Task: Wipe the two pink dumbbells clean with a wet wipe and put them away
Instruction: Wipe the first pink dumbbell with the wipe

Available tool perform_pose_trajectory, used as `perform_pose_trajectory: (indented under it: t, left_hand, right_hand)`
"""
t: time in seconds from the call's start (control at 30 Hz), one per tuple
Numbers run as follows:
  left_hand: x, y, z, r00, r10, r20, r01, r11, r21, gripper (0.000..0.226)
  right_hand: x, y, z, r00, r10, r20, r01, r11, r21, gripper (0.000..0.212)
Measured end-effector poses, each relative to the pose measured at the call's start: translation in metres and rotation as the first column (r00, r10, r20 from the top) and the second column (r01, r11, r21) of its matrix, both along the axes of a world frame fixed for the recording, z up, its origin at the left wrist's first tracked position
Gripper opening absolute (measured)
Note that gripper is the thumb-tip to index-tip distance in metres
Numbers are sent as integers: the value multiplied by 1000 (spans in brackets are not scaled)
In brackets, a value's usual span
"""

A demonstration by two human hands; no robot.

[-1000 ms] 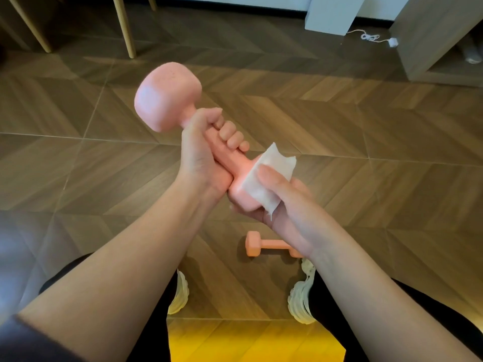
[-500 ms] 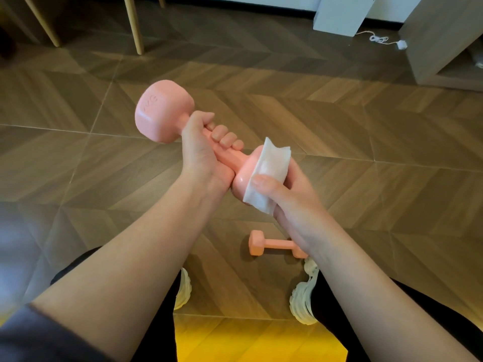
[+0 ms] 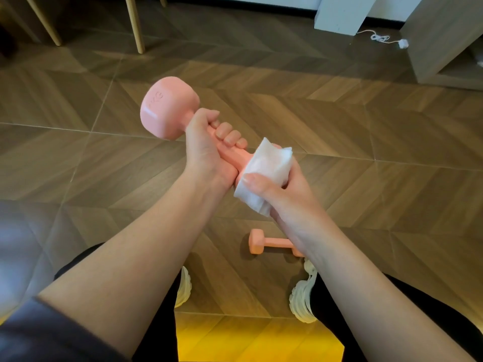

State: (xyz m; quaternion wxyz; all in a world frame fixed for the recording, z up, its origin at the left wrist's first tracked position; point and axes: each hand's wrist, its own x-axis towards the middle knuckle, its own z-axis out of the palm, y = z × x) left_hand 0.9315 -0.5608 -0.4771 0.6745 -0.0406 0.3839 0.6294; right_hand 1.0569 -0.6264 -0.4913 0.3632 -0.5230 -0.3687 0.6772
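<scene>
Up and to the left of the raised dumbbell (image 3: 170,108), pale wooden legs (image 3: 134,24) are seen standing on the floor (image 3: 366,126). The dumbbell itself is held in the air at a tilt, its bare head, stamped "KG", pointed up and left. Its handle is gripped by the left hand (image 3: 206,150), with the fingers curled right round the bar.

At the dumbbell's lower right end, a white wipe (image 3: 269,168) is wrapped over the pink head. It is pressed there by the right hand (image 3: 285,194), thumb laid across the front and fingers curled behind, so wipe and head are clasped together.

Straight below the dumbbell, the second dumbbell (image 3: 274,242) is laid flat on the floor, its right end hidden behind the right wrist. Lower again, two white shoes (image 3: 303,296) are planted, one on either side of it.

Far up and right of the dumbbell, a white box (image 3: 342,14), a loose white cable (image 3: 379,37) and a grey cabinet (image 3: 444,35) are seen.
</scene>
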Motion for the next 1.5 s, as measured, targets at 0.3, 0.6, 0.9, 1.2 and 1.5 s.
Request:
perform_pose_trajectory:
  t: [0.3,0.6,0.9,1.2,1.5]
  left_hand:
    - [0,2,1,1000,-3,4,3,1000,8,33]
    - [6,0,2,997,-51,-63,55,996,64,32]
    - [6,-1,-4,994,-95,-55,92,995,-48,33]
    - [-3,2,-5,1000,2,-3,-3,999,-46,32]
    - [4,1,0,999,-39,-6,39,998,43,33]
  right_hand:
    - [5,6,2,1000,-19,25,18,999,29,67]
    - [-4,6,6,991,-134,-24,132,989,-67,57]
    - [-5,-4,4,978,-187,-92,182,981,-62,62]
    - [0,1,14,982,-74,-174,54,992,-114,78]
    - [-2,0,7,936,-207,-285,157,969,-189,59]
